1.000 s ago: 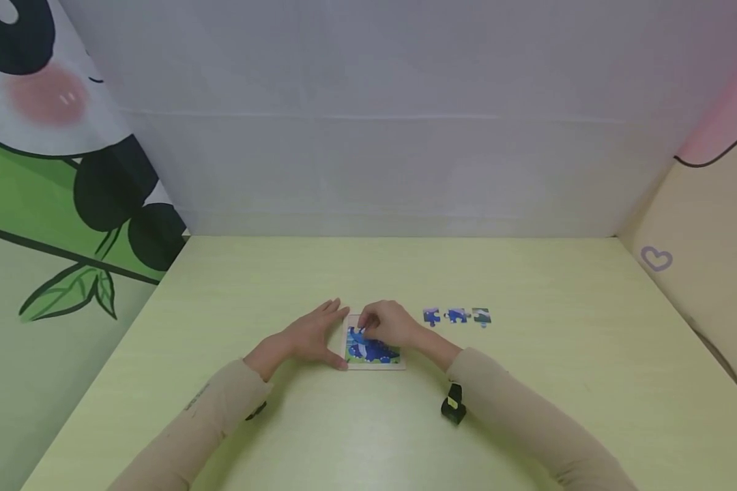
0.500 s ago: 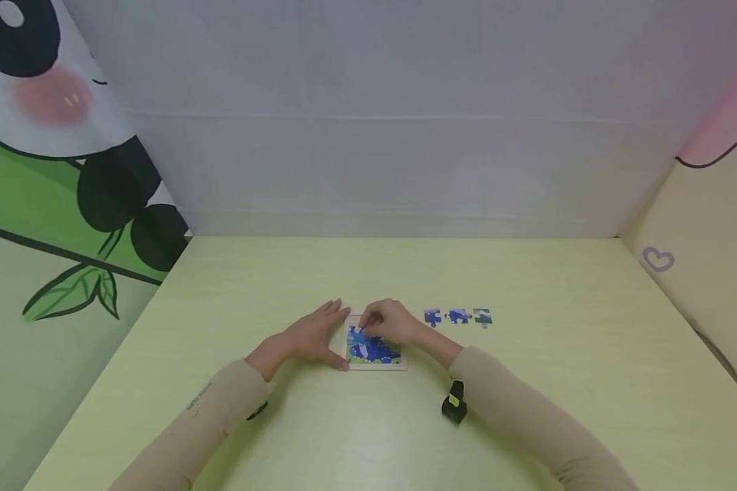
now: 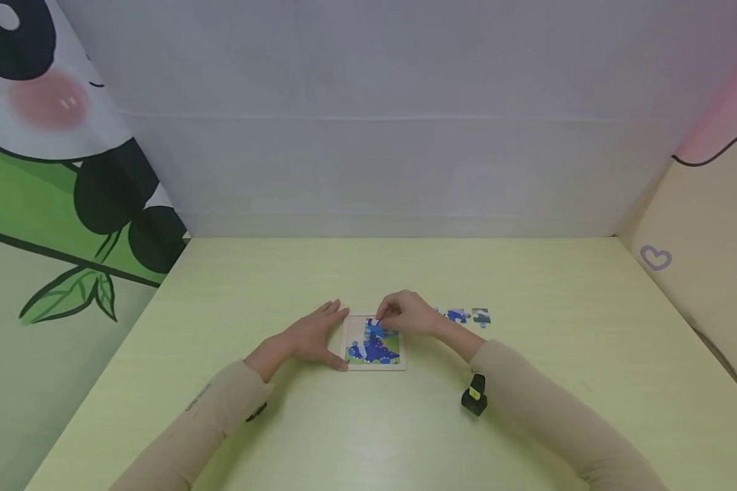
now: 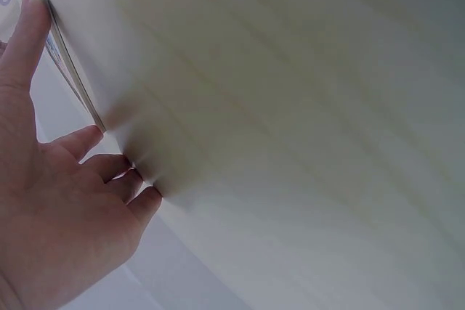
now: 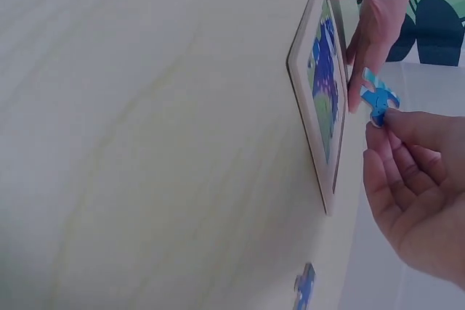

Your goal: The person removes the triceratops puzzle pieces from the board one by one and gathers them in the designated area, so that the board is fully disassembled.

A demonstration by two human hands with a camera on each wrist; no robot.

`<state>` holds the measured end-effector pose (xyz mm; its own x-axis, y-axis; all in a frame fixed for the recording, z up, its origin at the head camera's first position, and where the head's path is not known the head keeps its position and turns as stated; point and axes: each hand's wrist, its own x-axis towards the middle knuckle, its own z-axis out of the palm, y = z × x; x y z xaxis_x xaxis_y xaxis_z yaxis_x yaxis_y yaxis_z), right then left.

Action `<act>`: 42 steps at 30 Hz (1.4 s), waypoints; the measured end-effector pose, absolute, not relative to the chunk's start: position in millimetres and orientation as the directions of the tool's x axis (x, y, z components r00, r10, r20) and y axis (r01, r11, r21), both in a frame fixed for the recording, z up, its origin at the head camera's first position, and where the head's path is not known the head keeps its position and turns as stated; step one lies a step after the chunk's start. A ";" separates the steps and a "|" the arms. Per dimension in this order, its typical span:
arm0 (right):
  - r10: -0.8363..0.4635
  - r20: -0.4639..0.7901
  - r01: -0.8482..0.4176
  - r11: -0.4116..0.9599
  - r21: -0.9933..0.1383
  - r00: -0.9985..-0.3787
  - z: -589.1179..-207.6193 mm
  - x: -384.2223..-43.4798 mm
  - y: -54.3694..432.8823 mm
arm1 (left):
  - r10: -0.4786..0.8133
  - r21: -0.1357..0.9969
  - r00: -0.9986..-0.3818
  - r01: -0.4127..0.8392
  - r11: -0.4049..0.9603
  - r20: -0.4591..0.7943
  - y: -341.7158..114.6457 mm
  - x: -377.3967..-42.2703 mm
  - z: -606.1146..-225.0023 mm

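Note:
A shallow wooden puzzle tray (image 3: 374, 369) lies on the table, with a blue dinosaur picture (image 3: 381, 351) partly assembled in it. Bare backing (image 3: 353, 327) shows at its upper left. My left hand (image 3: 312, 334) rests along the tray's left side, fingers spread, the thumb at the near left corner. Between thumb and fingertips, my right hand (image 3: 408, 315) pinches a light-blue puzzle piece (image 5: 379, 99). In the right wrist view that piece is lifted off the tray; from the head it overlaps the tray's upper middle.
Right of the tray lie loose puzzle pieces: a blue one (image 3: 457, 315), a green-and-grey one (image 3: 482, 316), and another mostly hidden behind my right hand. A pale wall (image 3: 368, 170) rises at the table's back edge. A black wrist camera (image 3: 475, 395) hangs under my right sleeve.
My right hand has moved right and slightly away from me, taking the light-blue piece from the tray's upper left and baring the backing there. The left hand stays put.

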<state>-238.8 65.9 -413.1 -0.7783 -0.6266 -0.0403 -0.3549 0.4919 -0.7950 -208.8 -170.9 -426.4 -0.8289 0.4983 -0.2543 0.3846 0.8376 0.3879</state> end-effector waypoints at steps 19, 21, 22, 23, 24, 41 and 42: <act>-0.586 -0.051 -0.351 0.550 -0.757 -0.809 -417.2 -233.7 144.9 | 0.497 0.372 -0.830 0.391 0.842 -0.252 -171.4 -209.0 -427.6; -0.572 -0.067 -0.326 0.556 -0.764 -0.817 -420.4 -232.8 150.3 | 0.501 0.376 -0.830 0.394 0.839 -0.248 -171.1 -208.6 -427.0; -0.564 -0.076 -0.316 0.564 -0.763 -0.823 -422.0 -232.5 152.7 | 0.502 0.379 -0.829 0.395 0.837 -0.246 -171.0 -208.2 -426.6; -0.555 -0.084 -0.302 0.567 -0.766 -0.828 -423.2 -232.1 154.6 | 0.505 0.380 -0.828 0.397 0.835 -0.243 -170.9 -208.0 -426.5; -0.546 -0.091 -0.291 0.571 -0.768 -0.833 -424.3 -231.8 156.2 | 0.506 0.381 -0.828 0.399 0.834 -0.240 -171.0 -208.1 -426.4; -0.498 0.000 -0.354 0.616 -0.704 -0.867 -431.4 -223.2 156.4 | 0.495 0.380 -0.832 0.386 0.841 -0.251 -170.9 -207.9 -425.9; -0.494 0.000 -0.350 0.616 -0.706 -0.870 -431.7 -222.8 156.2 | 0.495 0.381 -0.832 0.386 0.840 -0.251 -170.7 -207.9 -425.6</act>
